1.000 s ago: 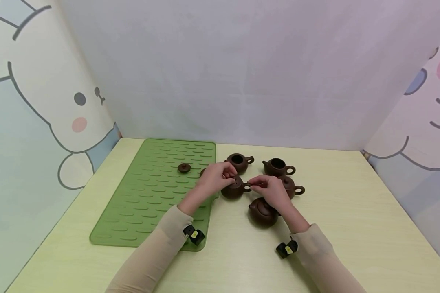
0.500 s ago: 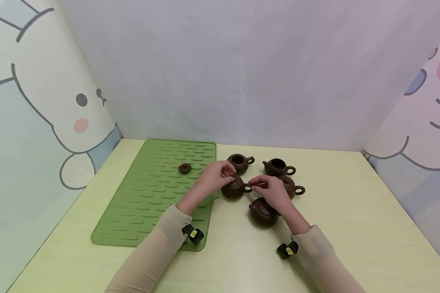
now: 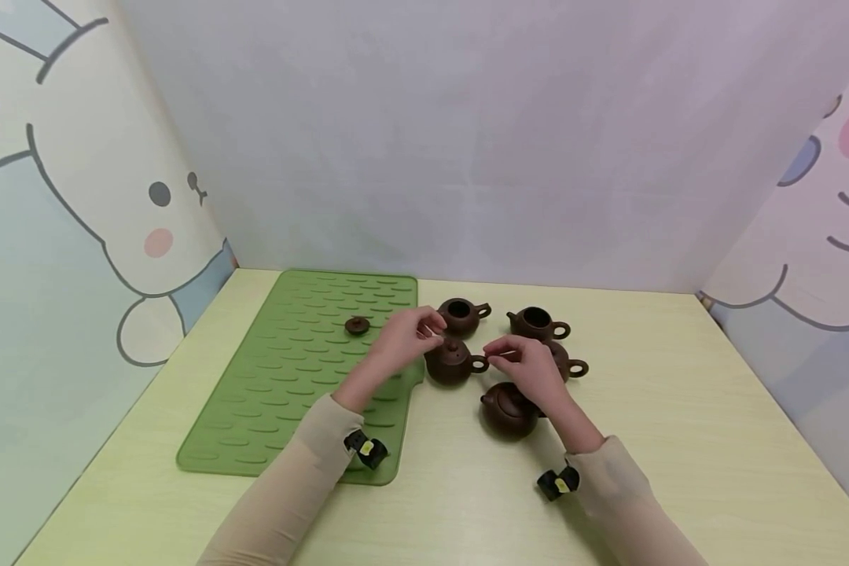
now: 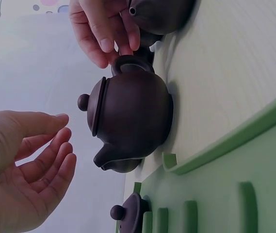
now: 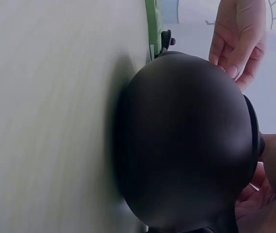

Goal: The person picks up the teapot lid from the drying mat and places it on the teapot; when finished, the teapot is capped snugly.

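My left hand hangs just off the near left side of a small dark brown teapot, its fingers loosely bent, with a gap between them and the pot. The teapot stands upright on the pale table, between my two hands, with its lid seated, the round knob on top and the spout pointing to my left-hand side. My right hand has its fingertips right at the teapot's loop handle; I cannot tell whether they pinch it or only hang beside it.

Left of my left hand, a loose lid lies knob up on the green ridged mat, which runs on beneath my left forearm. Just past my left fingertips sits an uncovered pot, and beyond my right hand another uncovered pot. A further pot is partly hidden behind my right hand, its handle outward. Nearer me, below my right wrist, stands a rounded lidded pot.
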A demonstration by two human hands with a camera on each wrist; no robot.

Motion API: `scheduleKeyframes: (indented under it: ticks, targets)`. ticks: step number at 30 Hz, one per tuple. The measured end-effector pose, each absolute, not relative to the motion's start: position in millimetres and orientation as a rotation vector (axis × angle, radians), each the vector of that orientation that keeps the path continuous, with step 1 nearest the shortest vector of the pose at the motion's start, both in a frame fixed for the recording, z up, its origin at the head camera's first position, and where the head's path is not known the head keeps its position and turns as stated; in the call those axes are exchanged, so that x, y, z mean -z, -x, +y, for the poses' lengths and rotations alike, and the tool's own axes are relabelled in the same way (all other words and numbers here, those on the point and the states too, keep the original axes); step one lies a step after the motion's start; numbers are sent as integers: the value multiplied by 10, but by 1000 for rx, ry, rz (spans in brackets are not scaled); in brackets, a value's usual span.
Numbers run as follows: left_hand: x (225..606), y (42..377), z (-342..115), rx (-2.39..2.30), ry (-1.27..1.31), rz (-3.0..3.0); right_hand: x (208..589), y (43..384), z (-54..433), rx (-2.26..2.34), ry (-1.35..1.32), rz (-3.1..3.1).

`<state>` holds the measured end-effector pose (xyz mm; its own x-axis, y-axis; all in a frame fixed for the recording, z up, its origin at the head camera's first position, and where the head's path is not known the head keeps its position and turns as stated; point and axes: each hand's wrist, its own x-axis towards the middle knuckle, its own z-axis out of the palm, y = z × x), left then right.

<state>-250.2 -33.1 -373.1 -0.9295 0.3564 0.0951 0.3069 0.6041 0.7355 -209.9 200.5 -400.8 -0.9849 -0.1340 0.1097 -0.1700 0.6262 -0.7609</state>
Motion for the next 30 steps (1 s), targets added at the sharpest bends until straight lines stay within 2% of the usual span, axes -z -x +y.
scheduleKeyframes:
  ticks: [30]
  targets:
    - [3786, 2578, -579, -1290, -486, 2788, 3858, 2084, 2148, -1301, -242, -2746]
